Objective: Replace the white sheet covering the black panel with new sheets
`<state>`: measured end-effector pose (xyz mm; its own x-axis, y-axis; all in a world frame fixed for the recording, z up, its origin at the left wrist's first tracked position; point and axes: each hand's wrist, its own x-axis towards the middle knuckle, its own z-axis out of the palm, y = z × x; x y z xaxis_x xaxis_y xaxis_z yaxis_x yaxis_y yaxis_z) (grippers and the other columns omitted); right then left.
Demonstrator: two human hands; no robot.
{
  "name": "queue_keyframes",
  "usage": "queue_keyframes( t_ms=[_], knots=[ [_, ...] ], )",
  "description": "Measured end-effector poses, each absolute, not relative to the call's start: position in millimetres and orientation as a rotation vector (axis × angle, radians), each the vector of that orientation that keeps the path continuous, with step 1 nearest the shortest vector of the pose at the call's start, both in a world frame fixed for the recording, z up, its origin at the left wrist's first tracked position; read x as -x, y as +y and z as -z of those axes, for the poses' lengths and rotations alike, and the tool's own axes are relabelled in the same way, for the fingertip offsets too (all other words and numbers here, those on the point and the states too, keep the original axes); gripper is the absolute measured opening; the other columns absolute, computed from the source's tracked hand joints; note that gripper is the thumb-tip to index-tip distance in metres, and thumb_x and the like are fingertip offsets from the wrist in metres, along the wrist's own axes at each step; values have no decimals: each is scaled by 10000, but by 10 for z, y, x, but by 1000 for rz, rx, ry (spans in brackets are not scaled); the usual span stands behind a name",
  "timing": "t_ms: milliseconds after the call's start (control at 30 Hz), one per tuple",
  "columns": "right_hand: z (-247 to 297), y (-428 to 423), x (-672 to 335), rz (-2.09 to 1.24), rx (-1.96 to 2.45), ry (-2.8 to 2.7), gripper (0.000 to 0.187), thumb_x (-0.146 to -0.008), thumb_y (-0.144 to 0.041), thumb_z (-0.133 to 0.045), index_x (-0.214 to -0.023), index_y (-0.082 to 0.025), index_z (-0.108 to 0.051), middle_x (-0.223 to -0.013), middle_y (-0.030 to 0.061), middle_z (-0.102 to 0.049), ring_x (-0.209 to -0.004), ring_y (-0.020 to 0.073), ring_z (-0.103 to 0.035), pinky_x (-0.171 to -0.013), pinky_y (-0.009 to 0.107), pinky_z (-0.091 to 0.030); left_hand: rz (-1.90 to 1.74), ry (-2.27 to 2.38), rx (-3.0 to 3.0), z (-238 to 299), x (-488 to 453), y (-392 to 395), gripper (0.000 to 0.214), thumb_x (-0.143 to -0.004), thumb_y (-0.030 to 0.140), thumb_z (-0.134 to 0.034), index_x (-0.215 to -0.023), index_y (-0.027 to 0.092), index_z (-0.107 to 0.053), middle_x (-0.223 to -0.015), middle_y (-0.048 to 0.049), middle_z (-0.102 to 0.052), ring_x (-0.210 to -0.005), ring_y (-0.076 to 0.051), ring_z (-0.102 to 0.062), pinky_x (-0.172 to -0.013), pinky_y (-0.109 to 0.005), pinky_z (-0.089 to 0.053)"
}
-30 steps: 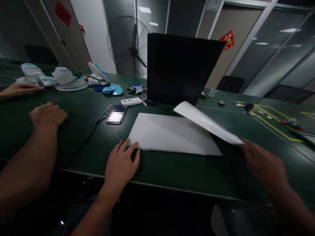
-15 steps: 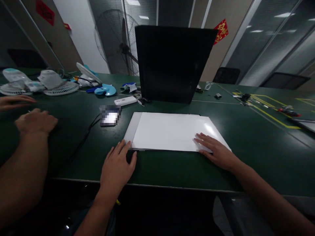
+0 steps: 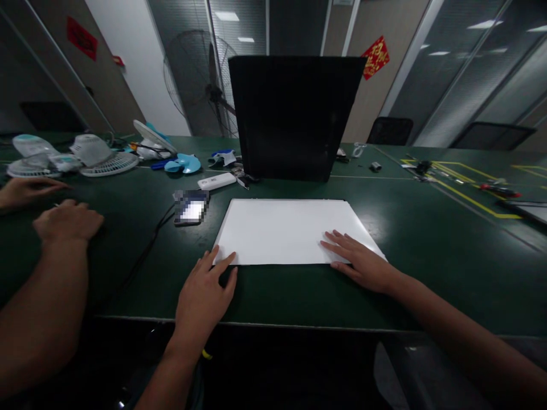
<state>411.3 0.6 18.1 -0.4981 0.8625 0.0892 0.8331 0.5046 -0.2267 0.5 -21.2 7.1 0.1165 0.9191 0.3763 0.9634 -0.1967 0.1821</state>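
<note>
"What has moved?"
"The white sheet [image 3: 277, 230]. Half a second ago it sat farther right, leaving a strip of the grey-white board bare by the left hand [image 3: 204, 293]; it has slid leftward and covers that strip."
"How are the hands?"
"Both unclenched, gripping nothing. The left one has fingertips on the sheet's near left corner; the right hand [image 3: 361, 262] lies spread on the sheet, towards its near right corner."
"So the sheet is where?"
"Flat over the board on the green table [image 3: 299, 296], between the two hands and reaching beyond them."
"Anything near?"
"Beyond the left hand, a pixelated device [image 3: 191, 208], then a white stick-shaped item [image 3: 217, 181]. A black panel [image 3: 294, 119] stands beyond both hands. Left of the left hand, well apart, is another person's hand [image 3: 68, 222]."
</note>
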Motion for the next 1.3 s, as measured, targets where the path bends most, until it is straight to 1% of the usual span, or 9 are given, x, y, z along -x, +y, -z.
queue_keyframes(
  t_ms=[133,267,333,433,767,900,1000,1167,1300],
  knots=[
    [-158,76,-4227,-109,1626,-2390,645,-1046,-574,-401,-1628,-295,-405,-1701,48,-337,-1584,262,-268,-1299,548,-243,607,-1902,2276,-34,15,-198,430,-1003,385,-525,-1367,242,-702,-1538,-135,-588,-1429,-345,-550,-1191,-548,-442],
    [-110,215,-4497,45,2087,-1940,837,-1003,-649,-368,-1545,-20,-480,-1522,281,-534,-1503,415,-401,-1234,647,-296,567,-1918,2266,-41,2,-203,455,-1019,398,-494,-1385,218,-696,-1550,-173,-566,-1438,-365,-538,-1189,-538,-444],
    [-92,279,-4600,6,2182,-1841,867,-988,-664,-370,-1494,24,-518,-1347,329,-646,-1359,464,-553,-1126,688,-408,542,-1920,2259,-42,-8,-203,462,-1024,401,-487,-1392,211,-691,-1554,-182,-559,-1446,-374,-527,-1191,-544,-439],
    [-90,360,-4631,-88,2224,-1757,777,-981,-642,-398,-1474,-66,-569,-1266,268,-708,-1177,417,-680,-1015,621,-519,533,-1919,2252,-36,-16,-198,475,-1026,411,-481,-1392,183,-681,-1559,-198,-549,-1451,-378,-519,-1192,-551,-437],
    [-196,557,-4539,-442,2116,-1379,578,-907,-463,-619,-1359,-105,-675,-1285,218,-718,-1189,371,-686,-1084,538,-496,565,-1964,2249,-38,7,-197,476,-1016,416,-487,-1365,150,-670,-1568,-222,-531,-1454,-380,-515,-1178,-553,-449],
    [-289,545,-4651,-654,2016,-1144,512,-878,-353,-662,-1332,-118,-687,-1262,199,-734,-1144,317,-716,-1026,457,-562,523,-2002,2246,-74,-1,-199,465,-1013,409,-493,-1358,157,-677,-1571,-209,-534,-1449,-380,-521,-1174,-547,-452],
    [-408,455,-4721,-819,1894,-1014,456,-859,-262,-666,-1310,-203,-691,-1280,143,-740,-1143,260,-722,-954,375,-610,500,-2017,2242,-101,-18,-209,456,-1019,400,-480,-1346,155,-683,-1559,-215,-545,-1444,-382,-526,-1166,-544,-459],
    [-536,221,-4708,-955,1713,-859,718,-802,-77,-643,-1474,-316,-559,-1520,50,-601,-1189,190,-698,-822,239,-623,557,-2026,2231,-80,-27,-184,445,-1007,393,-495,-1326,149,-689,-1544,-215,-560,-1441,-377,-531,-1162,-545,-464],
    [-551,86,-4640,-1032,1670,-753,783,-801,-41,-648,-1551,-207,-496,-1453,135,-647,-950,192,-754,-617,207,-589,712,-1987,2228,-72,1,-173,405,-988,354,-523,-1268,131,-712,-1527,-225,-572,-1442,-383,-527,-1180,-559,-439]
  ],
)
